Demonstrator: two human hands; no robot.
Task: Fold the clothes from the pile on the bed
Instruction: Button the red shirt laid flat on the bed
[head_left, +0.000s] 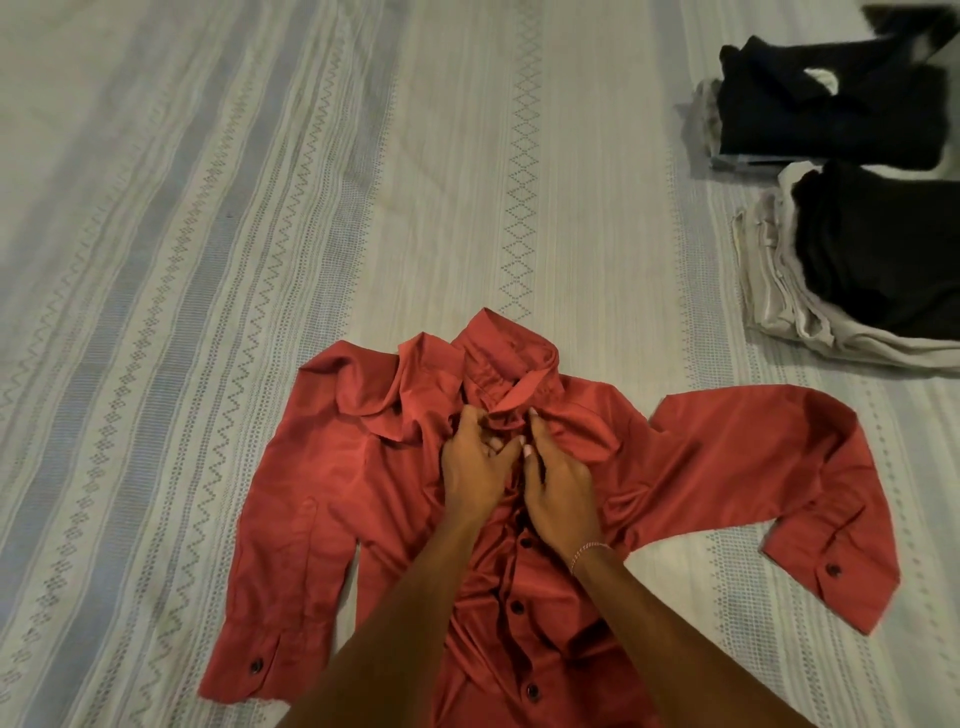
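A red shirt (519, 519) lies front-up on the bed (260, 208), sleeves spread. Both forearms reach forward together; the left hand (475, 460) and right hand (558, 483), fingers curled, appear to pinch the placket fabric just below the collar (514, 374).

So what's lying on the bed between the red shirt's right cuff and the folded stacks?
Nothing: the head view shows only bare patterned bedsheet between the red shirt's cuff and the folded stacks.

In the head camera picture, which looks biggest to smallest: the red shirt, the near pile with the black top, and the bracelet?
1. red shirt, but it lies closest to the camera
2. near pile with the black top
3. bracelet, tiny
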